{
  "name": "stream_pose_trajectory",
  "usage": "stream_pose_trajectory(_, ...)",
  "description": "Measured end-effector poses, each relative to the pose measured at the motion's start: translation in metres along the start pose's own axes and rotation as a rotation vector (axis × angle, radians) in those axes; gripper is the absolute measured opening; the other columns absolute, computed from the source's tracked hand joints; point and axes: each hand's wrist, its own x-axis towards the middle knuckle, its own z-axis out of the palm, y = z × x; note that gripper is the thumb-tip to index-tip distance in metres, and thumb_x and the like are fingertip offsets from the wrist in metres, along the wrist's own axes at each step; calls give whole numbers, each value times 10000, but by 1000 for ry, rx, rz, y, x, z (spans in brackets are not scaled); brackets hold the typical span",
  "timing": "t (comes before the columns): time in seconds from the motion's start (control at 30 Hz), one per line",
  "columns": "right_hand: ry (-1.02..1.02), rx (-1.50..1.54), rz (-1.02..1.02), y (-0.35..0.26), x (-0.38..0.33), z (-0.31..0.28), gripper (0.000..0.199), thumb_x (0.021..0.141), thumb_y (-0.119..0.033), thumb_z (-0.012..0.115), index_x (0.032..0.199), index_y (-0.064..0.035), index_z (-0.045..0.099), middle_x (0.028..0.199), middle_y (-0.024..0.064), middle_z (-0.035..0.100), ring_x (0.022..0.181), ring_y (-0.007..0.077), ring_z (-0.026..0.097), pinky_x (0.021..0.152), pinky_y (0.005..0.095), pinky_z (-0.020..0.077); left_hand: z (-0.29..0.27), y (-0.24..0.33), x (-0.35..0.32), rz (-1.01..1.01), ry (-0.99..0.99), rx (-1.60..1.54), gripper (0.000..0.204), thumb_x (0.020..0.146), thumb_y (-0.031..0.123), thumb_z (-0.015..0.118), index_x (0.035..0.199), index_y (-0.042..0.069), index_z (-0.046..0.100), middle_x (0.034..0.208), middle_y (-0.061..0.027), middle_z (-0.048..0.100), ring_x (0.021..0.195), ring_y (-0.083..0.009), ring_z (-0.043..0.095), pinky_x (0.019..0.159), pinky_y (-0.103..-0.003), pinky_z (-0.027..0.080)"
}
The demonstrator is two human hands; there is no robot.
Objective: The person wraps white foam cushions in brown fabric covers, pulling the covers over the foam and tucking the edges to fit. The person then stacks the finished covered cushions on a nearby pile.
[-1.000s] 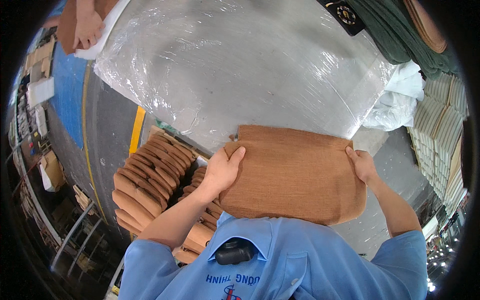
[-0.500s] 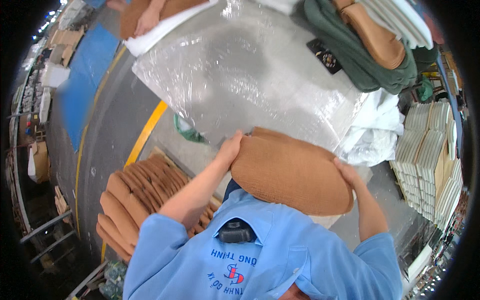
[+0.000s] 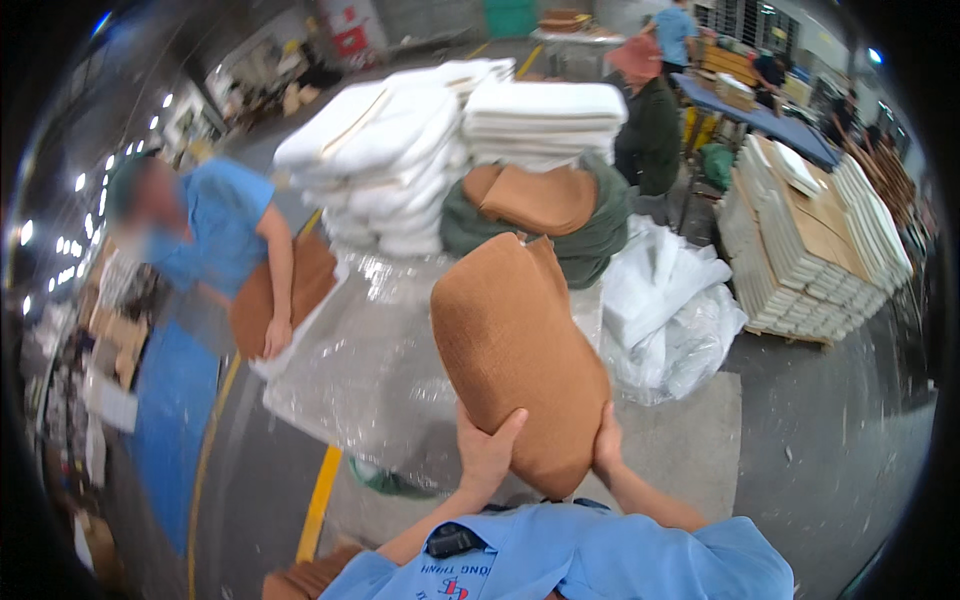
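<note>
In front of my body I hold up a brown fabric cushion (image 3: 520, 365), curved and rounded at its ends, with its long side running away from me. My left hand (image 3: 485, 452) grips its lower left edge, the thumb lying on the brown face. On the opposite edge, my right hand (image 3: 608, 445) is closed around the side, its fingers partly hidden behind. Beyond the cushion lies a table covered in clear plastic (image 3: 345, 375). More brown cushions (image 3: 535, 198) rest on a dark green fabric pile (image 3: 600, 245) at its far side.
White padded stacks (image 3: 390, 150) rise behind the table. A co-worker in blue (image 3: 235, 215) leans over another brown piece (image 3: 310, 275) at the left. Crumpled white plastic (image 3: 665, 300) lies right of the table, near stacked white panels (image 3: 800, 245). Brown cushions (image 3: 310, 575) sit low at left.
My view has tipped up toward the far side of the room. The cushion has turned from crosswise to lengthwise and risen, with both hands now at its near end.
</note>
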Motion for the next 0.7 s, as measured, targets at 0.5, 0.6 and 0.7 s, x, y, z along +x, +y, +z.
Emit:
stream_pose_trajectory(0.5,-87,304,189,-35,-74,-20,249,1012,-302,724,1124,-128,584,995,36,681,900,183,669,795,383,563,-16,119,58,68,-1087,1124,739,871,351,780,1482,44,500,1236,-260,704,1165,-445,665,997,-480,521)
stream_pose_trajectory(0.6,-32,451,218,-8,-95,-18,169,1020,-251,715,1005,-115,615,903,10,669,782,155,661,735,357,574,-23,98,63,79,-1178,1158,726,859,343,793,1476,80,516,1204,-243,720,1137,-435,682,973,-473,529)
stream_pose_trajectory(0.7,22,530,237,11,-107,-20,100,1030,-205,689,1021,-124,631,914,2,667,768,150,651,746,356,585,-15,88,67,112,-1262,1205,721,856,329,799,1475,92,516,1193,-237,726,1129,-431,690,963,-465,534)
